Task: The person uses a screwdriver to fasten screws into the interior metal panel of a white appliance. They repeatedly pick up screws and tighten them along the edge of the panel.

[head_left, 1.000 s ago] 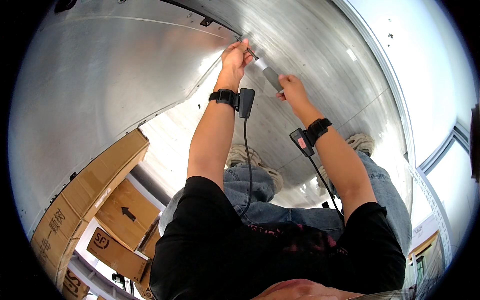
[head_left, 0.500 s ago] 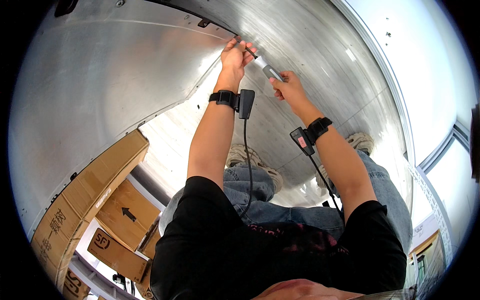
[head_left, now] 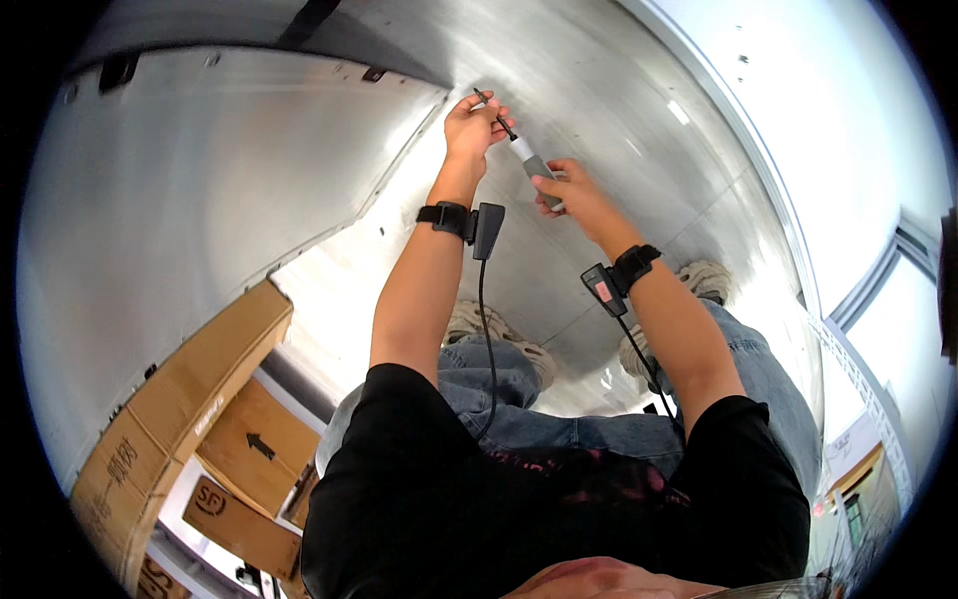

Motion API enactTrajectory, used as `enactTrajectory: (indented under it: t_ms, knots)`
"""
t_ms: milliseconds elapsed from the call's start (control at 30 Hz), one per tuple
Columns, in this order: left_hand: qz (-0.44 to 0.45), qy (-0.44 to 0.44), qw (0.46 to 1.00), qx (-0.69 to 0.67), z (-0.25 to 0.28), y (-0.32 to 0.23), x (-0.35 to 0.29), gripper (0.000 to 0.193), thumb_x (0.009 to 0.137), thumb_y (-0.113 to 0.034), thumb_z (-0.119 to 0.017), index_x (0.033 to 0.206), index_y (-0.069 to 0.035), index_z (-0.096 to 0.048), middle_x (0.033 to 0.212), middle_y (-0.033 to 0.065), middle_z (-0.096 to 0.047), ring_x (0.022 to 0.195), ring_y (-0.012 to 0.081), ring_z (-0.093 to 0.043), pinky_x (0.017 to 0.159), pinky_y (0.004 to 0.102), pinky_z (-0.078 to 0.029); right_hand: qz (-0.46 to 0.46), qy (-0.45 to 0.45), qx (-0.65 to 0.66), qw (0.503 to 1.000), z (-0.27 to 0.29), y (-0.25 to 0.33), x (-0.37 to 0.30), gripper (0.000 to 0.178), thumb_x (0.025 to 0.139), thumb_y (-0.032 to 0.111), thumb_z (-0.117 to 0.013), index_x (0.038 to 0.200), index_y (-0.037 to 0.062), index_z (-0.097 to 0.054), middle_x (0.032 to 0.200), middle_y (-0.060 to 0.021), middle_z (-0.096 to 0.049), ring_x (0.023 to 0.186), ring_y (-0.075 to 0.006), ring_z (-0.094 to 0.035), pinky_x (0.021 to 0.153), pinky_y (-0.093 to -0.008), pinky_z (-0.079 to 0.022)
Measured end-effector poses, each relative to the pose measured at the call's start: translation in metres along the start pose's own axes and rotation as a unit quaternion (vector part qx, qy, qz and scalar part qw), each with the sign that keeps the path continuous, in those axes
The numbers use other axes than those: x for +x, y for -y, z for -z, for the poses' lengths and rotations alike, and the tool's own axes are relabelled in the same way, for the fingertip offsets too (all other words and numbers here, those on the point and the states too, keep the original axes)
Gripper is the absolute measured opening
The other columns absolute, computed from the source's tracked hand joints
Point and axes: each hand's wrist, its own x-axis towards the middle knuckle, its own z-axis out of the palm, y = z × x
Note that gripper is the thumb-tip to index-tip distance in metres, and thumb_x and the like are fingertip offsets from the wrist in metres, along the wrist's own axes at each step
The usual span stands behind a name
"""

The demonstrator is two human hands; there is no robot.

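A grey electric screwdriver (head_left: 537, 172) with a long dark shaft slants up and left in front of me. My right hand (head_left: 577, 195) is closed round the lower part of its handle. My left hand (head_left: 471, 132) pinches the dark shaft near the tip, thumb and fingers on it, other fingers loosely curled. The tip sticks out just past the left fingers, close to the corner of a large metal panel (head_left: 249, 150) but apart from it. Whether a screw sits on the tip is too small to tell.
Brown cardboard boxes (head_left: 249, 439) are stacked at the lower left beside the panel. The grey floor (head_left: 639, 180) stretches beneath my hands and shoes. A white wall (head_left: 838, 130) with a raised edge strip runs along the right. Cables hang from the devices strapped to both wrists.
The screwdriver and both hands have drawn back slightly toward me. Its tip, formerly at the panel's edge, is now off it. The view has shifted, showing more beyond the panel's far edge.
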Motion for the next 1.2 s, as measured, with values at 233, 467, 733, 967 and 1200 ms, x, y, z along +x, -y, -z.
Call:
enactTrajectory:
  t_ms: [233, 467, 733, 967, 1200]
  knots:
    - [-0.073, 0.115, 0.991, 0.016, -0.099, -0.041, -0.014, 0.02, 0.091, -0.016, -0.056, 0.106, -0.003, -0.054, 0.092, 0.009, -0.063, 0.075, 0.0182, -0.066, 0.062, 0.0246, -0.051, 0.148, -0.141, 0.067, 0.977, 0.044, 0.008, -0.011, 0.032, 0.083, 0.026, -0.067, 0.098, 0.0026, -0.052, 0.074, -0.0025, -0.053, 0.062, -0.0102, -0.051, 0.055, -0.0251, -0.042]
    - [-0.385, 0.189, 0.877, 0.217, -0.22, -0.05, -0.013, 0.024, 0.082, -0.012, -0.065, 0.104, -0.002, -0.062, 0.091, 0.007, -0.064, 0.079, 0.0143, -0.06, 0.068, 0.027, -0.047, 0.306, -0.293, 0.238, 0.874, 0.098, 0.004, -0.044, 0.02, 0.085, 0.018, -0.065, 0.092, 0.004, -0.052, 0.068, 0.0006, -0.051, 0.057, -0.0067, -0.045, 0.051, -0.0236, -0.036]
    - [-0.51, 0.192, 0.758, 0.358, -0.274, -0.036, -0.006, 0.018, 0.075, -0.009, -0.07, 0.091, -0.003, -0.067, 0.081, 0.0081, -0.064, 0.072, 0.0204, -0.06, 0.066, 0.032, -0.048, 0.325, -0.36, 0.31, 0.817, 0.123, -0.01, -0.067, 0.017, 0.087, 0.017, -0.063, 0.09, 0.0053, -0.051, 0.066, 0.002, -0.048, 0.056, -0.0064, -0.043, 0.052, -0.0231, -0.036]
    - [-0.534, 0.176, 0.731, 0.386, -0.273, -0.036, -0.001, 0.012, 0.077, -0.009, -0.068, 0.087, -0.002, -0.067, 0.078, 0.0078, -0.063, 0.072, 0.021, -0.06, 0.064, 0.0318, -0.048, 0.319, -0.345, 0.276, 0.838, 0.133, -0.016, -0.074, 0.018, 0.086, 0.016, -0.064, 0.089, 0.0052, -0.05, 0.067, 0.0021, -0.048, 0.058, -0.0063, -0.043, 0.053, -0.023, -0.036]
    - [0.042, 0.338, 0.924, -0.175, -0.202, -0.064, -0.013, 0.012, 0.09, -0.01, -0.054, 0.096, 0.0, -0.056, 0.094, 0.0113, -0.063, 0.087, 0.0251, -0.061, 0.078, 0.0341, -0.052, 0.317, -0.327, 0.104, 0.884, 0.114, -0.01, -0.057, 0.018, 0.083, 0.015, -0.065, 0.091, 0.0028, -0.055, 0.069, 0.002, -0.047, 0.061, -0.0079, -0.042, 0.056, -0.0246, -0.036]
